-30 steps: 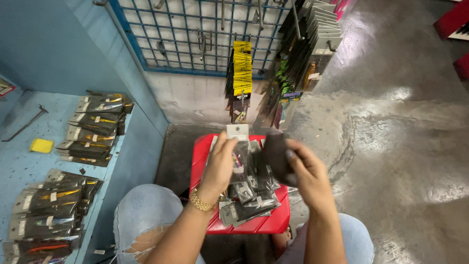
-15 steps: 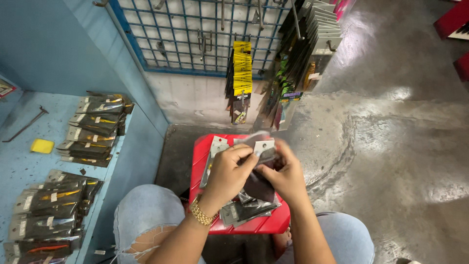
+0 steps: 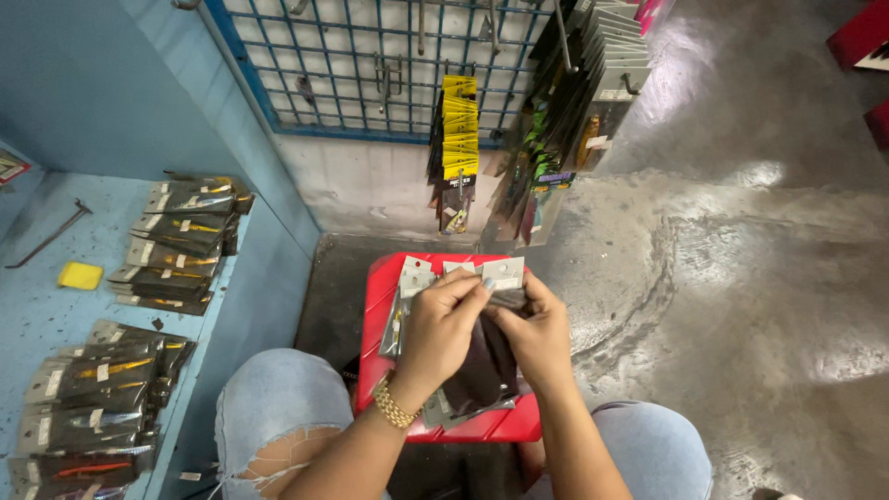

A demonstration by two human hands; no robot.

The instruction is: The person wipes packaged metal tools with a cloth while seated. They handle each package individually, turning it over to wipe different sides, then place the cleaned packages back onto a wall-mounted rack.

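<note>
Nearest the camera, the person sits with knees in torn pale jeans either side of a red stool (image 3: 381, 306). Both hands are raised over it and meet on one flat packet (image 3: 500, 274) with a white card top and a dark body hanging below. The left hand (image 3: 440, 329), a gold bracelet (image 3: 395, 406) at its wrist, has its grip closed on the packet's top edge, thumb and fingers pinching the card. The right hand (image 3: 535, 335) is closed on the same packet from the other side, lower down over the dark part.

By the look of it, the step in hand is sorting or checking this one packet, taken off the loose pile of clear packets (image 3: 407, 306) that lies on the stool under the hands. A next move would call for a clean one-handed hold on the card top, without disturbing the slippery pile.

To the left, the blue bench (image 3: 102, 250) carries several fanned stacks of dark packets (image 3: 181, 241) with small white labels and yellow or orange shapes inside, a small yellow block (image 3: 81, 275) and a thin metal rod (image 3: 51, 236).

Farther off, a blue wire grid (image 3: 370, 65) stands against the wall. Hanging from it are a column of yellow-topped packets (image 3: 458, 120) and, to the right, a thick row of dark packets with pale card headers (image 3: 593, 93). The wet-looking concrete floor (image 3: 741, 278) spreads to the right.
</note>
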